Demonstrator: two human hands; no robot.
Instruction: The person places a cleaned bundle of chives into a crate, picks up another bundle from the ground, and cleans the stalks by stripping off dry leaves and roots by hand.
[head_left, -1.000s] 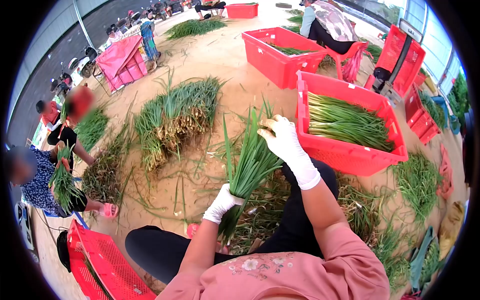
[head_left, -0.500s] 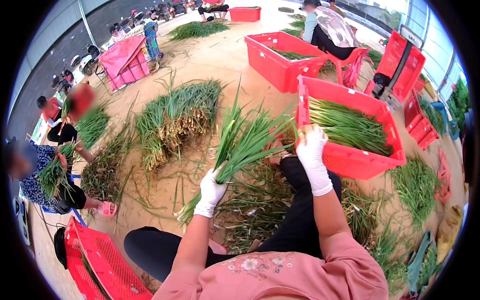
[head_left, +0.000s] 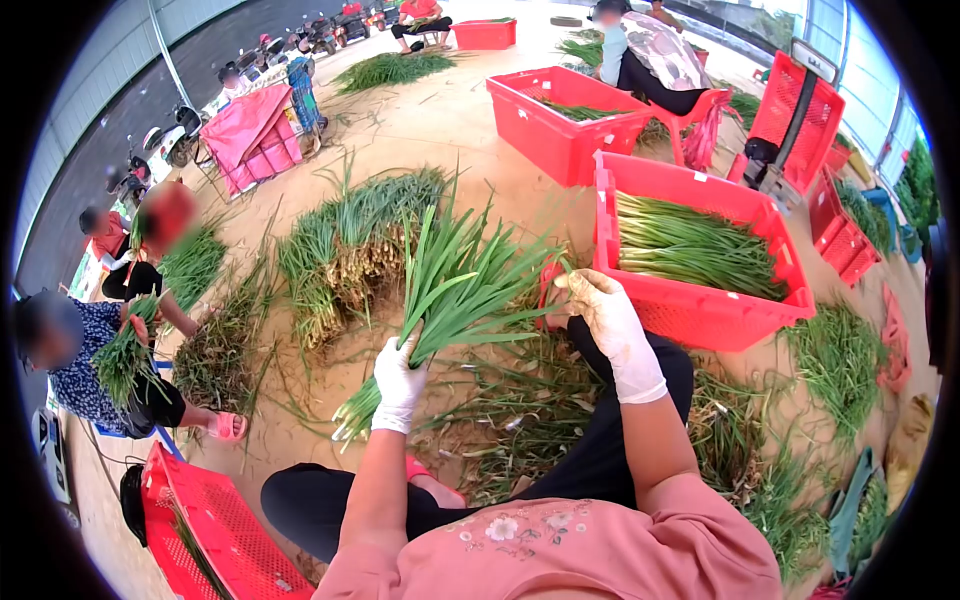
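Note:
In the middle of the head view, my left hand (head_left: pixel 400 378), in a white glove, is wrapped round a bunch of garlic chives (head_left: pixel 455 290). Their green blades fan up and right, and pale stem ends stick out below the fist. My right hand (head_left: pixel 608 318), also gloved and stained at the fingers, is closed in a pinch to the right of the blades. A thin yellowish-green chive leaf (head_left: pixel 565 266) shows at its fingertips. Just beyond that hand stands a red crate (head_left: pixel 690 325) with chives (head_left: pixel 695 245) laid lengthwise in it.
An upright heap of untrimmed chives (head_left: pixel 360 240) stands ahead on the floor. Loose leaves and scraps (head_left: pixel 510 430) lie around my legs. Another red crate (head_left: pixel 560 140) is farther back; a tipped one (head_left: pixel 225 530) is at lower left. A co-worker (head_left: pixel 75 345) sits at left, holding greens.
My left hand has moved left and slightly down with the bunch, showing more pale stem ends. My right hand has come left and down, away from the crate's edge toward the blades.

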